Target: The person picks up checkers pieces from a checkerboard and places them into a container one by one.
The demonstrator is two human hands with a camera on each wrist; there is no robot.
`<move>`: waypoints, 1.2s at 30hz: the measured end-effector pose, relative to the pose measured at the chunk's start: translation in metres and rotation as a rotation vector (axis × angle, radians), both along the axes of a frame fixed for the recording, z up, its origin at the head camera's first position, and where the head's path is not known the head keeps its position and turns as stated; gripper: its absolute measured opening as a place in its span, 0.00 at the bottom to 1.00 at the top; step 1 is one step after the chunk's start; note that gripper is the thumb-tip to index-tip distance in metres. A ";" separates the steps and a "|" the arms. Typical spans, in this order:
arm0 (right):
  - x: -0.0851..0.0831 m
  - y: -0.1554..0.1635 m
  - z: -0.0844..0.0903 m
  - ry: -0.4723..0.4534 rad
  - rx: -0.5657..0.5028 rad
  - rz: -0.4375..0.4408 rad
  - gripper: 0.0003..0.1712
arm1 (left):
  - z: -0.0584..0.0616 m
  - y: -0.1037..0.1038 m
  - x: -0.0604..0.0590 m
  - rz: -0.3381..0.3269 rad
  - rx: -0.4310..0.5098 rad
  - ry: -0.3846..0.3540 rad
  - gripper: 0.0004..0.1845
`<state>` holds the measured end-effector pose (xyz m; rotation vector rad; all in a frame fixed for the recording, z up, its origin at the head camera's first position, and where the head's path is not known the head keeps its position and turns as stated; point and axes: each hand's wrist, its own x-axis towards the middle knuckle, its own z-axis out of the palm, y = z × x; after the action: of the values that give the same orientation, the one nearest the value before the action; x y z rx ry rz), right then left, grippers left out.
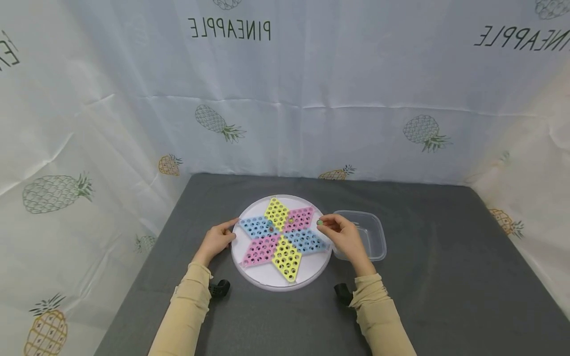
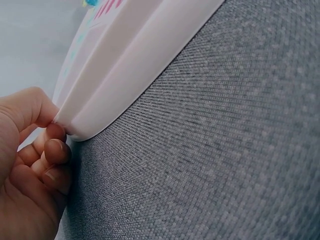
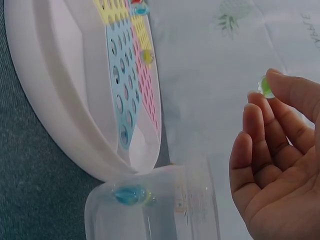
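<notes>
From the head view, the right hand (image 1: 345,237) pinches a green marble (image 1: 319,223) at its fingertips, just off the right edge of the round star board (image 1: 311,277); the left hand (image 1: 218,240) grips the board's left rim.

Left wrist: thumb and curled fingers (image 2: 52,152) clasp the white rim (image 2: 125,85) on grey cloth (image 2: 225,150).

Right wrist: the marble (image 3: 265,86) sits pinched between thumb and forefinger, the other fingers loosely bent, above the clear tub (image 3: 165,210)

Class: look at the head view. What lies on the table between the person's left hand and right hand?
The round white game board with its six-pointed star of coloured diamonds lies between the left hand and the right hand, as the head view shows.
</notes>
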<state>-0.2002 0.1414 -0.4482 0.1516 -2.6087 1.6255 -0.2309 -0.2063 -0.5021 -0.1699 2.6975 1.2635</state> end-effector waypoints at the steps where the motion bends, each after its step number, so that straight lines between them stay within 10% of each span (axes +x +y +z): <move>1: 0.000 0.001 0.000 -0.001 0.001 -0.001 0.16 | 0.000 0.000 0.000 0.003 0.000 -0.002 0.28; 36: -0.022 0.053 -0.016 -0.121 0.093 -0.116 0.21 | 0.007 0.001 0.002 -0.009 0.006 0.013 0.28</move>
<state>-0.2219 0.1944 -0.4641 -0.0947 -2.7267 1.5219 -0.2287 -0.2048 -0.4951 -0.1492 2.7017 1.2749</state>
